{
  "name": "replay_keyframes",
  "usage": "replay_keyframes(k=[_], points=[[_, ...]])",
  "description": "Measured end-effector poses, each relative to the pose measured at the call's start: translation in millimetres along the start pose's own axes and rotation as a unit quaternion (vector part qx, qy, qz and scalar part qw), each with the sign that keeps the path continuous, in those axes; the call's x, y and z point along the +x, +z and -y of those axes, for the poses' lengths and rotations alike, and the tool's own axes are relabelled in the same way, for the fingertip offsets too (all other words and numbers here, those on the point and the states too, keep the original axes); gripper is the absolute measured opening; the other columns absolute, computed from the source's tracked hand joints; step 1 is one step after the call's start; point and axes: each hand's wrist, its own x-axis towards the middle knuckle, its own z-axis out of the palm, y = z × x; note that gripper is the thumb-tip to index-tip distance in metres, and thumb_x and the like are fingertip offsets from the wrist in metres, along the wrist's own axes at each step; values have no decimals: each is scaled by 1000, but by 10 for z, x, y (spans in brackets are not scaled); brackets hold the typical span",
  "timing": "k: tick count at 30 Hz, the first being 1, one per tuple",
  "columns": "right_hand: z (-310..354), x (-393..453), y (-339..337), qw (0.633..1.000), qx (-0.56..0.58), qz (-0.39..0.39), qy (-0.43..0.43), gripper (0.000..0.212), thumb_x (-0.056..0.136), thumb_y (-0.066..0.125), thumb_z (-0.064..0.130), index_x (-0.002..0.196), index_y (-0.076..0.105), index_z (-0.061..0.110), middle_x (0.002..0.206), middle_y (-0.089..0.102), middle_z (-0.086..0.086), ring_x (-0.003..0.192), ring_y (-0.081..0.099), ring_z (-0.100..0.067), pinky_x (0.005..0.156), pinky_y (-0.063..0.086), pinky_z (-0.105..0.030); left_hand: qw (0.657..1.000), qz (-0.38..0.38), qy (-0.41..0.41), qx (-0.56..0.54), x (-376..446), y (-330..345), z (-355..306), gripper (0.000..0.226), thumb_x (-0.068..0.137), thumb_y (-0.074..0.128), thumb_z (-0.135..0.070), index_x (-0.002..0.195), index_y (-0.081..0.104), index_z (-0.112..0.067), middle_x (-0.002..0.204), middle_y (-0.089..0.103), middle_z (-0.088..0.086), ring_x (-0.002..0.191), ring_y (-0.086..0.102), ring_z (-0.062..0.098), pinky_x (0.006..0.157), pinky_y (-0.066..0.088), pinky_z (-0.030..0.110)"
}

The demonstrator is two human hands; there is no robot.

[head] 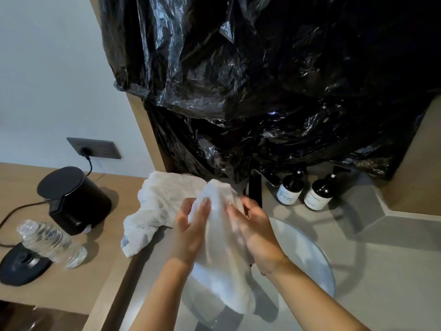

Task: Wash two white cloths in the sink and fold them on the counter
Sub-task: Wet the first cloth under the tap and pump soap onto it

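Note:
A white cloth (222,247) hangs bunched between both my hands above the round white sink (307,254). My left hand (193,225) grips its left side, fingers curled over the top. My right hand (255,225) grips the right side, thumb pressed into the fabric. The cloth's lower end dangles over the basin. A second white cloth (155,206) lies crumpled on the counter edge just left of the sink, behind my left hand.
A black faucet (255,189) rises behind the sink. Two dark pump bottles (305,192) stand at the back right. On the wooden counter (71,290) at left are a black kettle (74,199), its base (21,266) and a clear water bottle (52,242). Black plastic sheeting (274,80) covers the wall.

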Motion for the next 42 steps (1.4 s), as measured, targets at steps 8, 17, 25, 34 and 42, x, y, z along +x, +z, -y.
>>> replay_keyframes(k=[8, 17, 25, 34, 42], points=[[-1435, 144, -831, 944, -202, 10, 259, 23, 93, 59, 7, 114, 64, 15, 117, 64, -8, 103, 61, -19, 66, 44, -8, 955, -50, -29, 292, 234, -449, 730, 36, 79, 68, -57, 83, 54, -24, 73, 64, -3, 75, 62, 19, 73, 49, 38], [-2319, 572, -899, 748, -570, 244, 236, 71, 99, 48, 26, 154, 8, 9, 162, 2, -4, 149, 3, -21, 118, 8, -28, 877, -44, 18, 478, 387, -384, 1272, 35, 79, 61, -60, 93, 60, -28, 85, 67, -4, 74, 63, 24, 68, 51, 34], [-2718, 430, -893, 682, -657, 294, 133, 107, 67, -5, 63, 151, 6, -2, 160, -3, -16, 149, 3, -26, 118, -7, -31, 849, -77, 62, 519, 352, -344, 1347, 28, 80, 60, -56, 81, 58, -27, 74, 64, -4, 65, 59, 24, 64, 46, 34], [-2619, 485, -870, 703, -612, 282, 226, 84, 92, 29, 60, 154, -1, 13, 162, -4, -6, 149, 2, -22, 121, 2, -36, 844, -67, 79, 526, 333, -310, 1364, 40, 81, 52, -59, 90, 65, -22, 84, 67, -1, 69, 61, 27, 69, 45, 35], [-1692, 338, -1006, 946, -196, -123, 227, 15, 93, 56, 17, 99, 69, 17, 101, 72, -9, 90, 68, -21, 81, 50, -27, 848, -1, 150, 508, 299, -305, 1330, 26, 84, 70, -45, 85, 62, -20, 79, 65, -1, 72, 62, 27, 66, 35, 30]])
